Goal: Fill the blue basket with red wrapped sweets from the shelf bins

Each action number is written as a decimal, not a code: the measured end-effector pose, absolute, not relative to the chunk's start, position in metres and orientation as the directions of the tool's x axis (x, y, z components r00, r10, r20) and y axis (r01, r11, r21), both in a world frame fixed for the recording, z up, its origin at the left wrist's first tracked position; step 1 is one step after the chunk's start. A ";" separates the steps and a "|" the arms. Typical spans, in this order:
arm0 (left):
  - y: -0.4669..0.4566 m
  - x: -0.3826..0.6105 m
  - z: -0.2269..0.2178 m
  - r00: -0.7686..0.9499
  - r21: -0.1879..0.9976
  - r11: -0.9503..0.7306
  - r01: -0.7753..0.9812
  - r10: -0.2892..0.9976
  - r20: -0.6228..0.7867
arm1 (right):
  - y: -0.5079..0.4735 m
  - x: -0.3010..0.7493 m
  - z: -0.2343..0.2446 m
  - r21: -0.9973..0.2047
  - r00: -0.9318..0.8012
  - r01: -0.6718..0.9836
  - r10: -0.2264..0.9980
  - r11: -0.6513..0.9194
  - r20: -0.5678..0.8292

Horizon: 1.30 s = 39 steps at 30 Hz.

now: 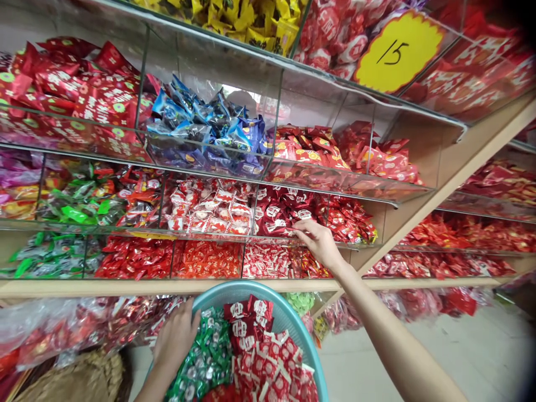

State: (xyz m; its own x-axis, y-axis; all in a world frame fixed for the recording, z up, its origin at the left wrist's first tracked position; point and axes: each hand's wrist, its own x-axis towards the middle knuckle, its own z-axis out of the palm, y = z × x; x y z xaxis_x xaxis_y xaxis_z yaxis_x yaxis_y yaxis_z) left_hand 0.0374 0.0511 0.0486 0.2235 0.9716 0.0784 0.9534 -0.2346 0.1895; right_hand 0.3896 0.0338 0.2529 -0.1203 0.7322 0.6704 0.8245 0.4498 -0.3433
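My left hand curls over the left rim of a blue-green plastic basin and holds it. Inside the basin lie green-wrapped candies, dark red candy packets with white print, and small red-and-white wrapped candies. Reaching to the shelf, my right hand has its thumb and fingers pinched at the corner of a dark red candy packet. That packet is among others like it in a clear-fronted compartment. The fingertips are small in view and partly overlap the compartment's front edge.
Clear-walled shelf compartments hold red-and-white candies, blue packets and large red packets. A yellow tag reading 15 hangs above. A wooden upright slants at right. Bagged goods and a brown woven-looking item sit below.
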 end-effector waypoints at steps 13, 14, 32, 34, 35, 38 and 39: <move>0.051 0.037 0.045 0.220 0.214 -0.233 0.949 0.972 0.081 | -0.027 0.304 0.177 -0.716 0.032 0.620 0.901 0.321 0.432; 0.051 0.037 0.044 0.223 0.217 -0.237 0.947 0.971 0.086 | -0.023 0.297 0.157 -0.760 0.045 0.597 0.935 0.257 0.352; 0.052 0.034 0.043 0.240 0.224 -0.248 0.942 0.969 0.062 | 0.036 0.265 0.040 -0.880 0.233 0.447 0.971 -0.163 -0.061; 0.053 0.035 0.044 0.239 0.230 -0.246 0.941 0.969 0.059 | 0.033 0.269 0.056 -0.844 0.263 0.524 0.964 -0.111 0.036; 0.053 0.035 0.044 0.235 0.234 -0.243 0.941 0.970 0.063 | 0.030 0.271 0.069 -0.819 0.258 0.569 0.961 -0.070 0.097; 0.053 0.035 0.044 0.224 0.252 -0.240 0.938 0.970 0.090 | 0.021 0.278 0.121 -0.748 0.178 0.656 0.943 0.098 0.280; 0.053 0.035 0.044 0.217 0.259 -0.236 0.936 0.971 0.100 | 0.019 0.281 0.141 -0.737 0.167 0.659 0.926 0.150 0.337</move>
State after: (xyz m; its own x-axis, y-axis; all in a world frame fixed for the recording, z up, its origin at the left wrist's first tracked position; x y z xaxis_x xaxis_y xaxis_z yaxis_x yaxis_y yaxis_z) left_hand 0.0351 0.0529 0.0442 0.2175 0.9709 0.1002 0.9364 -0.2365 0.2594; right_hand 0.2811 0.0191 0.1409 0.1669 0.9264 0.3374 0.6588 0.1498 -0.7372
